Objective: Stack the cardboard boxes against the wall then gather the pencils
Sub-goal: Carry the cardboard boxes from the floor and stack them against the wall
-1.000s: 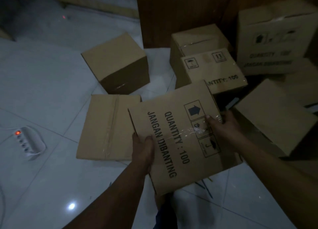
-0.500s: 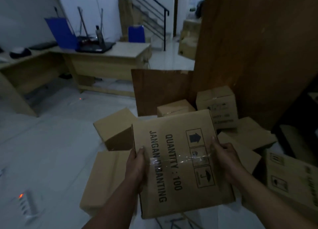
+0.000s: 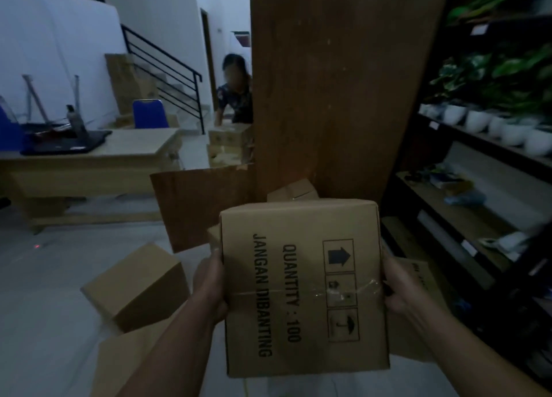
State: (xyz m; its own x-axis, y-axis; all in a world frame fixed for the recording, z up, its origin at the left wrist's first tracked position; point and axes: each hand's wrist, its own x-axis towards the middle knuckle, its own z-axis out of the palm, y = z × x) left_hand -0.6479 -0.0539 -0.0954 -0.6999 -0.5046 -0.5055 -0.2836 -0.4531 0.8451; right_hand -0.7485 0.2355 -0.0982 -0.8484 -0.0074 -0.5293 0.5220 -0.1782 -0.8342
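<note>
Lifted higher than a moment ago, the brown printed cardboard box point(image 3: 301, 289) hangs in front of the tall brown wooden panel point(image 3: 328, 83). Both forearms reach forward; the left hand point(image 3: 210, 286) and right hand point(image 3: 398, 286) each close a grip round one of its opposite side edges. A strip of clear tape point(image 3: 343, 290) crosses its printed face.

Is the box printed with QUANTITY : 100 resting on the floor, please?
No, the left hand and right hand grip the printed box by its sides, holding it up above the plain box on the floor.
</note>
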